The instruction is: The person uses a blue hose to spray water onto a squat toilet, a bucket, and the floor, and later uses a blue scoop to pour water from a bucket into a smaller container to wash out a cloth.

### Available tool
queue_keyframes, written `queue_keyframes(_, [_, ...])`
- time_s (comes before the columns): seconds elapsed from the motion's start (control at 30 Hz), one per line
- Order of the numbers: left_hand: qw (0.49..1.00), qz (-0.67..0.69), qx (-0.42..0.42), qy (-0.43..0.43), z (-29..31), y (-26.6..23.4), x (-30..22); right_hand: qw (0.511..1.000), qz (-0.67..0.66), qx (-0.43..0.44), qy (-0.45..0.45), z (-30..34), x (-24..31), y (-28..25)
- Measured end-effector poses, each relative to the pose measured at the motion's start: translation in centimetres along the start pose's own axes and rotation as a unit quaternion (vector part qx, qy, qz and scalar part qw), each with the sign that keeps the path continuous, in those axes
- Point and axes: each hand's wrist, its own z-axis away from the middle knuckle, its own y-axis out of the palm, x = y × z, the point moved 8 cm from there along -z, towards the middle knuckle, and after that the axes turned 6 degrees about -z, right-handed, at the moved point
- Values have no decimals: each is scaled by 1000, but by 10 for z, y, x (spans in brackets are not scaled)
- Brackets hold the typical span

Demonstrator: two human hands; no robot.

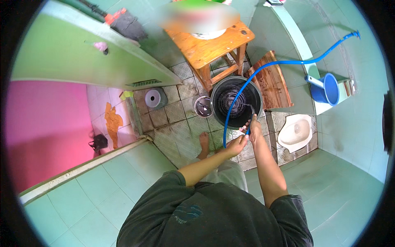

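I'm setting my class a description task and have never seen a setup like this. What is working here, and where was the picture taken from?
There is no machine: a person works with two bare hands. The only picture comes from a wide fisheye camera worn on the head, looking down, so straight edges bend near the rim. The left hand and right hand both hold a long, flexible blue hose, beside a round, dark plastic tub. On the patterned tile floor also stand an orange-brown wooden stool and a short grey cylinder. To the right, a blue plastic dipper sits on a pale ledge.
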Motion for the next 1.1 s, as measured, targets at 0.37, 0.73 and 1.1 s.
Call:
queue_keyframes(0.37, [997, 9, 57, 50, 56, -66, 21, 878, 451, 103, -126, 57, 9, 74])
queue_keyframes(0.73, [867, -114, -327, -358, 259, -363, 289, 640, 711, 53, -286, 77, 11, 123])
queue_keyframes(1.1, [844, -42, -344, -409, 378, -320, 442, 526, 754, 174, -351, 117, -35, 199])
